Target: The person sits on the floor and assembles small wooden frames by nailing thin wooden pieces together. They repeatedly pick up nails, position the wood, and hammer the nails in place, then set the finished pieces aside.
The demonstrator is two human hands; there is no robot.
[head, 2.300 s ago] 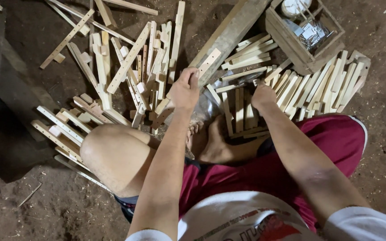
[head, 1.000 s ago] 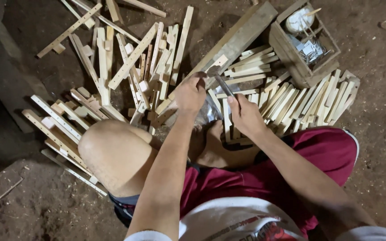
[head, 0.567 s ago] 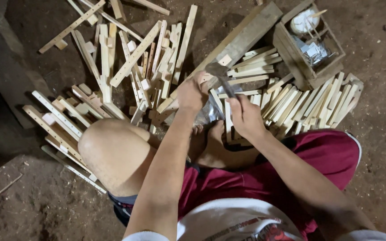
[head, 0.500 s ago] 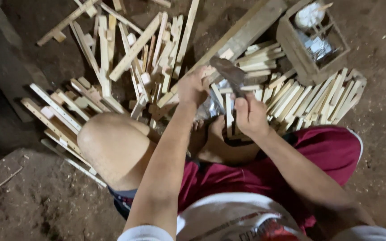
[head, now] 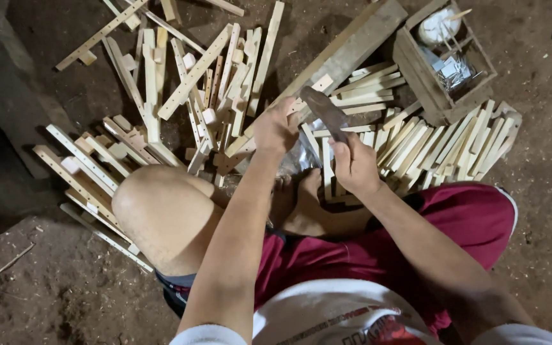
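Two hands: left hand (head: 275,131) clamped on a wooden strip (head: 289,112); right hand (head: 352,165) gripping a hatchet (head: 327,114) raised over it.
Surface: packed dirt floor (head: 46,281).
Surroundings: scattered slats (head: 180,89), stacked slats (head: 442,144), wooden crate (head: 420,73), long plank (head: 352,45).

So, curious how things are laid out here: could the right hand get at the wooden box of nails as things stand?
Probably yes. The wooden box sits up and right of the right hand, only flat slats between. But that hand grips a dark blade.
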